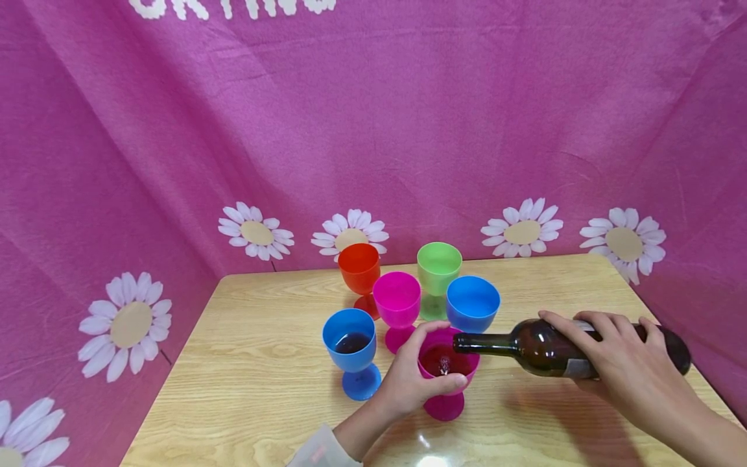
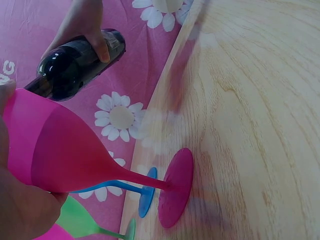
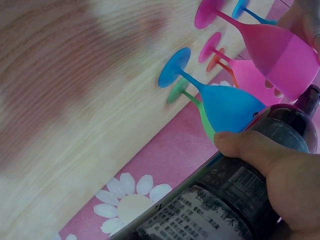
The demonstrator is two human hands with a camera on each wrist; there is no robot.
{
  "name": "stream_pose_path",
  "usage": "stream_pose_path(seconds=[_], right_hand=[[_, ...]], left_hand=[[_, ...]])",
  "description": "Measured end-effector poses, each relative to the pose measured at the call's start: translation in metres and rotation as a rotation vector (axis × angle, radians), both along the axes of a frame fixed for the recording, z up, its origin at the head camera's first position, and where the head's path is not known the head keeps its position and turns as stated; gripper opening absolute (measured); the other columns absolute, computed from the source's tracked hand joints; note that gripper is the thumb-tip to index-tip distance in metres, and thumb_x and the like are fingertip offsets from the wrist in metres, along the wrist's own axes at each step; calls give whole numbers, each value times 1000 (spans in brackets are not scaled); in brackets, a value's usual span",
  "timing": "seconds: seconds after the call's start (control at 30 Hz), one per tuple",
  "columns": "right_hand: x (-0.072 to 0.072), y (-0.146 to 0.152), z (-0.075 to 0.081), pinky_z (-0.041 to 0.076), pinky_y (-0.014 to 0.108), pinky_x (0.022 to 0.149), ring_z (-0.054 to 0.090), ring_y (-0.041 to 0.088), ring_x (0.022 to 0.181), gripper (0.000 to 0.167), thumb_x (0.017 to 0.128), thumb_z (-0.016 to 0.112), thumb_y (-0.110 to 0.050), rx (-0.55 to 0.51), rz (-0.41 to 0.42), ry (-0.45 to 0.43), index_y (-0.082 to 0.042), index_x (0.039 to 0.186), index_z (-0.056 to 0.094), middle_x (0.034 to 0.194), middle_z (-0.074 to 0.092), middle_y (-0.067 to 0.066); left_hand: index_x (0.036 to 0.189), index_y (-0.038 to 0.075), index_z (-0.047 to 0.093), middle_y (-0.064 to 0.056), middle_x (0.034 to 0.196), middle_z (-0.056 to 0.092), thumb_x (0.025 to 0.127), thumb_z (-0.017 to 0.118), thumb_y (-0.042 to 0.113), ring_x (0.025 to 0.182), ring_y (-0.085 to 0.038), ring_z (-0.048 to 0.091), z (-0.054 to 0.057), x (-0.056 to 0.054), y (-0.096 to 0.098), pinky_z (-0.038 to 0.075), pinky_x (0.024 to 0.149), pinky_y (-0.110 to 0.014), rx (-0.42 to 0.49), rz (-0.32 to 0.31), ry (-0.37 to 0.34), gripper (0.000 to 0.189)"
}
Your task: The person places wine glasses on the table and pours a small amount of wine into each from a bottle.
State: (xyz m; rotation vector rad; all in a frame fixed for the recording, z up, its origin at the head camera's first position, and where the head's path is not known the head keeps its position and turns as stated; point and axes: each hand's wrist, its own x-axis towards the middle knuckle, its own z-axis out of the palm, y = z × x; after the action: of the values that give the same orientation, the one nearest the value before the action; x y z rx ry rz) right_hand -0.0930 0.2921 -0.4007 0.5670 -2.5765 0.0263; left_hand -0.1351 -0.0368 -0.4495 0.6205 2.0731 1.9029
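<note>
My left hand [image 1: 408, 376] grips the bowl of a pink goblet [image 1: 446, 407], thumb on the near side and fingers round the far side. Dark red liquid [image 1: 434, 360] partly fills this goblet, with a bright ripple on its surface. In the head view my right hand [image 1: 627, 363] holds a dark glass wine bottle [image 1: 543, 347] nearly level, its mouth over the goblet's right rim. The right wrist view shows a printed label [image 3: 195, 215] on the bottle. The left wrist view shows the goblet's foot [image 2: 177, 187] at the tabletop; whether it touches is hard to tell.
Left of the held goblet stands a blue goblet [image 1: 350, 360] with dark liquid in it. Behind are a second pink goblet [image 1: 398, 314], a red goblet [image 1: 358, 279], a green goblet [image 1: 439, 282] and another blue goblet [image 1: 474, 318]. A pink daisy-print cloth [image 1: 373, 130] surrounds the wooden table [image 1: 251, 363].
</note>
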Motion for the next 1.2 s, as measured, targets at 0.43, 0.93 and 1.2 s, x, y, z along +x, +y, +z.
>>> stream_pose_path(seconds=[0.43,0.93,1.2], right_hand=[[3,-4,-10,39,74,81,61,44,103,117,52,101,-28,-67,-42,-119,-36,154,42,122,60,14],[2,-10,-22,43,71,77,63,40,97,112,52,102,-21,-246,14,-127,-29,150,48,112,64,11],[-2,-9,-29,50,49,71,62,27,96,115,49,103,-20,-327,66,-104,-18,150,48,110,65,5]], left_hand=[[150,25,45,11,136,59,86,84,25,130,-16,54,0,0,0,57,93,-33,-3,1,-16,75],[149,27,46,9,136,58,86,85,24,129,-18,53,-1,0,-1,58,91,-34,-9,8,-31,74],[148,30,46,10,136,58,85,85,24,129,-18,53,1,1,0,59,88,-32,-21,15,-34,75]])
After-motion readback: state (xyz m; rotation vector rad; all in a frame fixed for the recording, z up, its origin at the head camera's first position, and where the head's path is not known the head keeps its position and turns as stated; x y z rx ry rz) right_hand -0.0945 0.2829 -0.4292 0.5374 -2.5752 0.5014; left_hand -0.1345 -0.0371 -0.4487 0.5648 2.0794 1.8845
